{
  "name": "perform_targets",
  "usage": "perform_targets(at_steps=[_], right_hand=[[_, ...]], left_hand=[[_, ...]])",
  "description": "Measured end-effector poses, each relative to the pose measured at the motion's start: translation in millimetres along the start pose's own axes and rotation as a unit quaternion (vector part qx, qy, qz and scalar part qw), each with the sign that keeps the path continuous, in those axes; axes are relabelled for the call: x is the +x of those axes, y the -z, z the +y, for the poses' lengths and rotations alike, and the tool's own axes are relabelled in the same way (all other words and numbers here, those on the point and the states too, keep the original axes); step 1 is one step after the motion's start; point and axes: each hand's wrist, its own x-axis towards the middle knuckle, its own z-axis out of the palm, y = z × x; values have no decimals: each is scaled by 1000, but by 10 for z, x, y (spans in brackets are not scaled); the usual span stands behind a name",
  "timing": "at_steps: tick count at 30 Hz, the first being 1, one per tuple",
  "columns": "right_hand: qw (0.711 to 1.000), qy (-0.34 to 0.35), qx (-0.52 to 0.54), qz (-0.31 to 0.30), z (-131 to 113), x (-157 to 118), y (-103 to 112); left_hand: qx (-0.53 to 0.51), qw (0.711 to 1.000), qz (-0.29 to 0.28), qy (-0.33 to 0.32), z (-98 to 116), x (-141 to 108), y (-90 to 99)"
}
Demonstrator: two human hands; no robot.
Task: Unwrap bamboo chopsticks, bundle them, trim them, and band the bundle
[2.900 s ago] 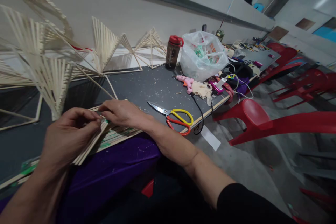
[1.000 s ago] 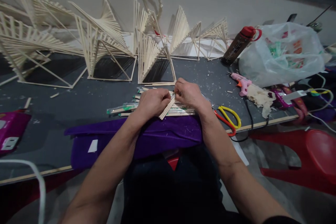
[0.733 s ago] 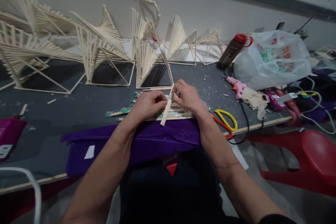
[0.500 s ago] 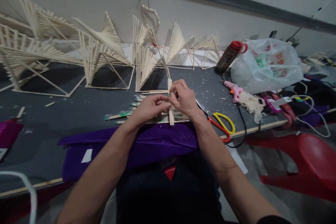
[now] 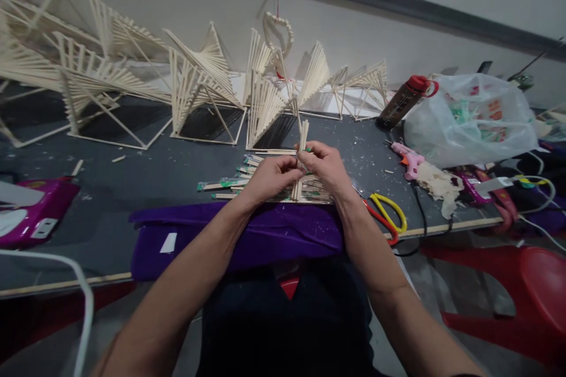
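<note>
Between my hands stands a small bundle of pale wooden sticks (image 5: 303,134), roughly in line with my view. My left hand (image 5: 275,178) pinches it from the left, thumb and forefinger closed at its middle. From the other side my right hand (image 5: 325,163) grips the same bundle, with a bit of green showing by the fingers. Under and beside my hands lie several packs of sticks (image 5: 227,184) in clear wrappers with green ends. A folded purple cloth (image 5: 283,230) rests at the table edge, nearest to my forearms.
Twisted stick models (image 5: 203,94) line the back. To the right are scissors (image 5: 389,212), a pink glue gun (image 5: 409,160), a dark bottle (image 5: 404,103) and a plastic bag (image 5: 469,121). A magenta box (image 5: 42,209) sits left; a red stool (image 5: 530,283) stands right.
My view has turned left, so the scene sits further right. The bundle has fanned out somewhat and tilts a little; both hands still hold it.
</note>
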Motion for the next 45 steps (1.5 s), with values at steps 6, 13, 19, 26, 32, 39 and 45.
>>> perform_targets(at_steps=[6, 13, 19, 26, 32, 39, 45], right_hand=[[999, 17, 38, 10, 13, -22, -10], [987, 117, -102, -34, 4, -10, 40], [985, 113, -115, -67, -32, -15, 67], [959, 181, -189, 104, -567, -137, 567], [918, 120, -351, 143, -151, 131, 1221], [913, 86, -375, 135, 99, 201, 1354], [897, 81, -421, 104, 102, 275, 1404]], left_hand=[[52, 998, 8, -41, -49, 7, -20], [186, 976, 61, -91, -32, -11, -48], [205, 974, 50, -85, -28, -1, -33], [98, 989, 102, -37, -13, 27, 46], [174, 978, 102, -51, -31, 33, 56], [205, 973, 86, -66, -61, 48, 23], [205, 973, 75, -70, -29, 47, 26]])
